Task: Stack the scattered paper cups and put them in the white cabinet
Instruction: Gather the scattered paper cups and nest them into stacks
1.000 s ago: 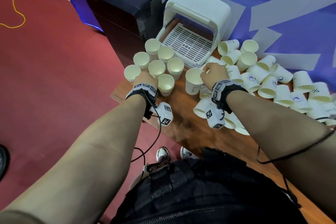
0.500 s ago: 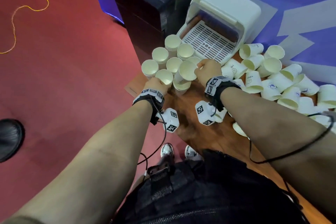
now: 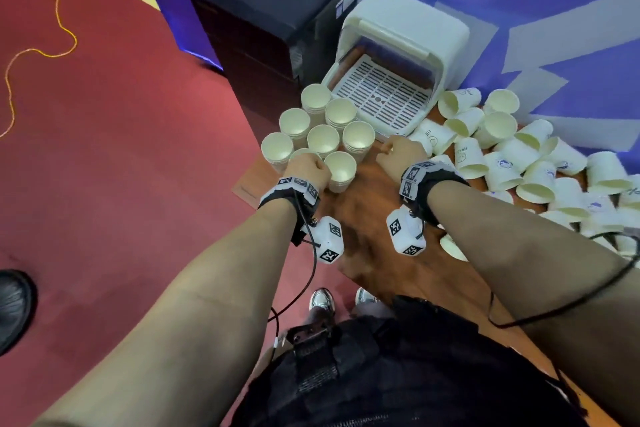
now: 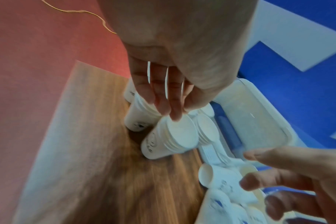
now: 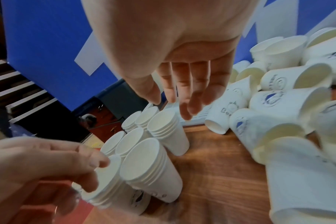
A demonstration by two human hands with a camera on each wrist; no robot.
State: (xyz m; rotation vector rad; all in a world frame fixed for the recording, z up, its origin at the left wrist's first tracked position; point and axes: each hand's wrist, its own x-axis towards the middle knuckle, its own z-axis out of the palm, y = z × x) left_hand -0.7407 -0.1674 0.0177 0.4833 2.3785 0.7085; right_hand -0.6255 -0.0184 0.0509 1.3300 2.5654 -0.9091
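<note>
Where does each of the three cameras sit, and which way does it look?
Head: on the head, looking down at the cup stacks, white cabinet, both arms.
Left wrist: along the left hand at a stack.
Right wrist: along the right hand at loose cups.
Shared: both wrist views show the opposite hand.

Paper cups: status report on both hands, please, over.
Left hand grips a cup stack at the table corner. Right hand open, empty. Loose cups lie tipped at right. White cabinet open, unobstructed.
</note>
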